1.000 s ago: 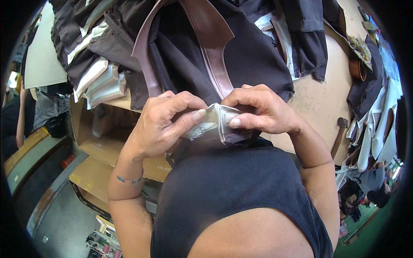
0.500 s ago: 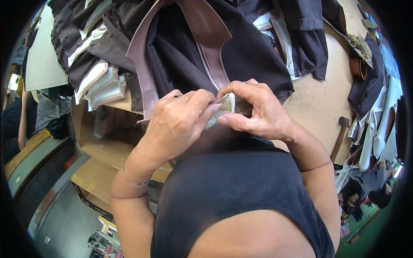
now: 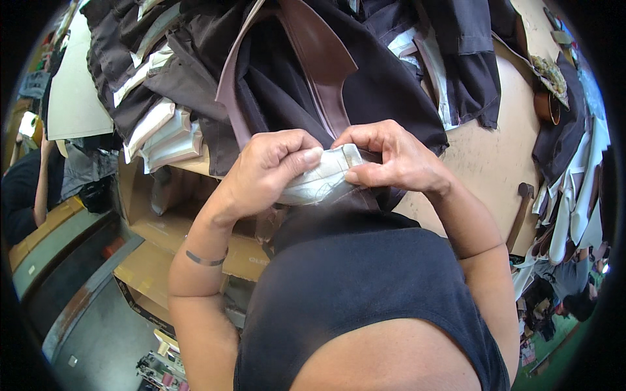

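White-backed, soft-looking fabric piece [image 3: 331, 164] is up off the tabletop, between the two hands, just in front of the black top [image 3: 352, 274] at chest level. Left hand [image 3: 267, 171]: thumb pressed on the white face near its left end, fingers curled behind, closed on the piece. Right hand [image 3: 399, 163]: thumb and index in a narrow pinch at the right end, where a small flap is turned over; the other fingers are partly hidden, can't tell how they sit. Faint line runs across the white face, loose threads at its lower edge, a strip of dark brown cloth [image 3: 362, 199] showing below it. Step in hand, my read: turning that end over and squaring the fold by fingertip. Next move calls for a steady left hold and light, even thumb pressure on the right so the flap lies flat and in line; too loose and it would likely spring open. Beyond the hands: curved mauve leather-like band [image 3: 319, 65] lying over large black fabric panel [image 3: 391, 91]. Stack of white-backed strips [image 3: 171, 138] off to the left, hammer with brown handle [image 3: 520, 218] well apart on the right side of the tan tabletop [image 3: 476, 163].
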Tool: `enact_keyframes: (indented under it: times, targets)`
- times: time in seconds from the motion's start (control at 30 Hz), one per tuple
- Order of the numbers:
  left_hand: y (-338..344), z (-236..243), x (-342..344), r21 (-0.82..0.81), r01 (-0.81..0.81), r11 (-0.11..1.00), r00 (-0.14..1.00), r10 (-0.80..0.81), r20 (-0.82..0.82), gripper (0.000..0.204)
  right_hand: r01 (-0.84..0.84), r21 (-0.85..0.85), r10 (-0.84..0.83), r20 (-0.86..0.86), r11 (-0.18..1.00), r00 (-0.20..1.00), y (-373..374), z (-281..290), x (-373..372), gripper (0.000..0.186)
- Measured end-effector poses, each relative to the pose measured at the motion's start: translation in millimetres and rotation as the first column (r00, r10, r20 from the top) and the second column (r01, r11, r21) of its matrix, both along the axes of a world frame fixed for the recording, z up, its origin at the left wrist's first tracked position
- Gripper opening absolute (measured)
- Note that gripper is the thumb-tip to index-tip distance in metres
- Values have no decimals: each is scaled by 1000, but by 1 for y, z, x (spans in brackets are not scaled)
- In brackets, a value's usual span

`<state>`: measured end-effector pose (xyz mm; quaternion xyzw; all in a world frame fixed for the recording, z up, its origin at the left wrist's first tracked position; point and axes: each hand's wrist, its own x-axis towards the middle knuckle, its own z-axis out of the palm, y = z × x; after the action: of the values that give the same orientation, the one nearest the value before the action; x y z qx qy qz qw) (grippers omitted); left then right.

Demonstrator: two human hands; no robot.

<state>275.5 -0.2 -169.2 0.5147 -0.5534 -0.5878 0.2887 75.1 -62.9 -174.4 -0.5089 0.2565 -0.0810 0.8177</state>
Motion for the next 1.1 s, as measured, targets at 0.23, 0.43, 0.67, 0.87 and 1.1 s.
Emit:
enact_keyframes:
  times: [0.23,0.43,0.67,0.87,1.1]
  targets:
    - [8,-2,12,275,7,962,969,61,-239,20,-18,-70,22,50,997,998,-2,-12,-4,29]
    - [16,1,21,109,16,994,999,-10,-49,20,1,-388,-29,-65,922,997,3,-1,-1,18]
    - [28,1,17,-67,-30,997,988,40,149,13,55,-593,-85,-23,803,996,11,5,2,15]
    - [39,7,14,-234,-73,969,970,123,208,16,61,-492,-111,-73,869,991,10,8,3,16]
    - [43,11,10,-244,-159,957,949,216,231,19,48,-505,-88,-56,862,995,11,8,7,20]
